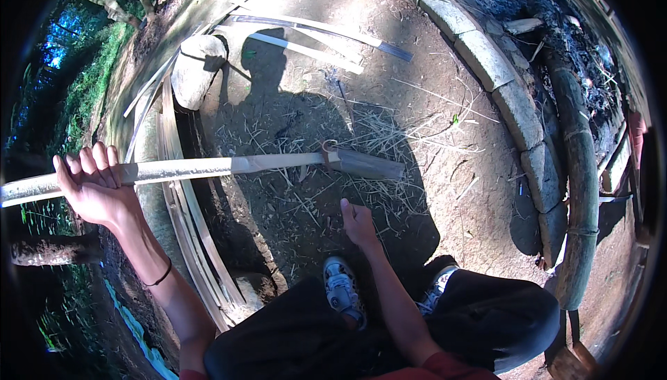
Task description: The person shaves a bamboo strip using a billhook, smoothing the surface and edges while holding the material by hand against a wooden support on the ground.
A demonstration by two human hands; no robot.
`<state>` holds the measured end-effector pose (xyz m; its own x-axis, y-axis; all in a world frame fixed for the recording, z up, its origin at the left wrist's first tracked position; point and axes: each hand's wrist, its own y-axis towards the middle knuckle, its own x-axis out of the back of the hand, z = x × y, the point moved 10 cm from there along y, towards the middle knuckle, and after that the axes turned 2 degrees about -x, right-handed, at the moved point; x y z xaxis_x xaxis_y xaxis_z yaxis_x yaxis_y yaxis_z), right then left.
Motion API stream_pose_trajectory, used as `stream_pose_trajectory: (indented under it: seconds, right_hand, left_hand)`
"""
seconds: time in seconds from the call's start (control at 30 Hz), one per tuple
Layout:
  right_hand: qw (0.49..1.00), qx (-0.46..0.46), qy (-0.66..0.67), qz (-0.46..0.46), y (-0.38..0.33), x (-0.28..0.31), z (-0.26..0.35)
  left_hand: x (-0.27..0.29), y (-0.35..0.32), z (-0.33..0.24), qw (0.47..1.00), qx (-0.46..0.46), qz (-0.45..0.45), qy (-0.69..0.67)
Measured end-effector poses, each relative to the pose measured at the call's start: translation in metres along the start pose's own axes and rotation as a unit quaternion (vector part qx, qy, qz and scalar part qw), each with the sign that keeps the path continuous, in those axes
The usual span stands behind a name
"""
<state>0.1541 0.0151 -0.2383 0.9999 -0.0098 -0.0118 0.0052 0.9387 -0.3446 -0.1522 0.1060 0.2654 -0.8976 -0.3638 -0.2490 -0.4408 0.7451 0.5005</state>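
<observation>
Holding a pale strip [215, 167], left fingers [101, 166] clasping its left part, right fingers [356, 221] curled nearby, contents unclear

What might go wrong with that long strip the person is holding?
The bare left hand is wrapped around the long strip, so a rough edge might scratch it or leave a splinter. The right hand isn't touching the strip, so with one hand gripping it, it could tip or twist. Loose shavings lie scattered on the ground ahead of the shoes, so someone stepping there might slip.
</observation>
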Motion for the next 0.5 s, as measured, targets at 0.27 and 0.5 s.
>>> stream_pose_trajectory:
  seconds: [0.27,0.5]
  right_hand:
    - [0.941,-0.16,0.293,0.052,-0.013,0.011,0.014]
    - [0.98,-0.133,0.146,-0.032,-0.021,0.034,0.002]
  left_hand:
    - [-0.053,-0.031,0.026,0.995,-0.015,-0.094,0.015]
    - [-0.101,-0.06,0.054,0.996,0.008,-0.085,-0.007]
